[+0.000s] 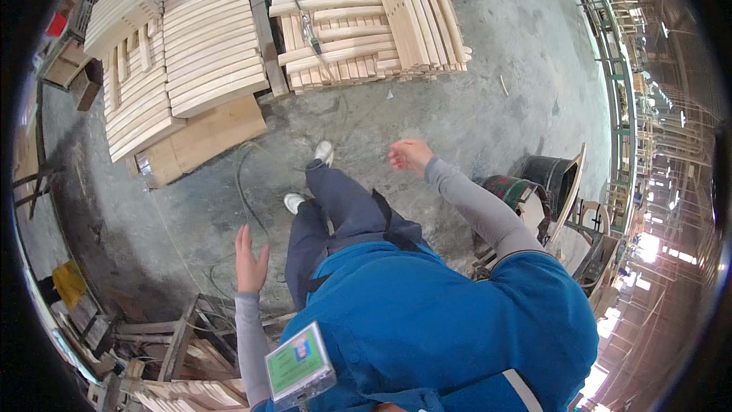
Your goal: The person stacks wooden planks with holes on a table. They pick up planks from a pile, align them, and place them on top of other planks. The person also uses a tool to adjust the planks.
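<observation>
My left hand (250,261) hangs over the concrete floor beside my leg, its fingers stretched out and the thumb apart, with nothing in it. Farther forward on the right, my right hand (410,156) is in the air with loosely bent fingers and no visible object in them. Ahead of it lies a stack of pale wooden slats (335,53), with several curved boards (415,11) standing on edge at its right end. A slim metal hand tool with a hose (309,30) rests on that stack. Neither hand touches anything.
More wooden pieces (210,38) are piled at the far left above a cardboard sheet or box (202,141). A thin hose (242,183) trails over the floor. Dark drums (553,179) stand at my right; a wooden frame (179,339) and more slats are at the lower left.
</observation>
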A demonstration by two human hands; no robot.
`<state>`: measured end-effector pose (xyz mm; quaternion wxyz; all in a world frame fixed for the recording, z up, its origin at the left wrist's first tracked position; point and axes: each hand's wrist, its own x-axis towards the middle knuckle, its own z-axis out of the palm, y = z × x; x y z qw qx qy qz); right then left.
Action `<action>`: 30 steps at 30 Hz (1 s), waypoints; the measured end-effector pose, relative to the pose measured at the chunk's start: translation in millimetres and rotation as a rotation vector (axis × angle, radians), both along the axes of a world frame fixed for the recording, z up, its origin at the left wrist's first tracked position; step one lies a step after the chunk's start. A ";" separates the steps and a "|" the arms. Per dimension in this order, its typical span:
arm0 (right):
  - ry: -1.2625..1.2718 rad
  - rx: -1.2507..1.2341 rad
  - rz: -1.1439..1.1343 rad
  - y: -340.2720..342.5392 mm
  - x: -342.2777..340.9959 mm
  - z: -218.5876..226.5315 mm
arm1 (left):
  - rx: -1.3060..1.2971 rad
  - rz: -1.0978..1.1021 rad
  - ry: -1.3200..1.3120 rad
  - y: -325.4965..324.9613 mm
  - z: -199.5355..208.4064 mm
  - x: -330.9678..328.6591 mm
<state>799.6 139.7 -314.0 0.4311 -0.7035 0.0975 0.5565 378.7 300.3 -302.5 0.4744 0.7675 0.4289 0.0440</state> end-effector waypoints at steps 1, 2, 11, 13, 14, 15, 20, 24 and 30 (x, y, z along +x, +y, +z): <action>0.014 -0.063 -0.019 -13.5 11.6 -2.3 | 0.008 -0.021 -0.006 0.0 -0.4 19.6; 0.006 -0.044 -0.011 -18.6 26.6 -7.4 | -0.023 -0.008 -0.032 1.3 -0.5 39.9; -0.644 -0.150 0.359 56.8 269.6 -115.3 | -0.242 0.073 -0.062 58.2 -79.0 278.0; -1.002 -0.386 0.519 95.9 330.3 -158.2 | -0.278 0.150 -0.057 82.4 -121.3 341.6; -1.206 -0.282 0.573 112.2 359.5 -176.5 | -0.307 0.198 -0.047 91.3 -142.7 371.2; -1.316 -0.312 0.622 127.7 384.8 -193.3 | -0.380 0.270 0.040 99.5 -162.8 395.3; -1.331 -0.443 0.638 214.3 483.0 -248.0 | -0.084 0.347 0.082 161.1 -283.5 509.3; -1.308 -0.568 0.658 246.3 504.2 -270.4 | 0.065 0.433 0.220 209.4 -360.5 557.3; -1.354 -0.275 0.598 232.7 519.5 -284.6 | 0.016 0.541 0.353 250.4 -426.3 592.7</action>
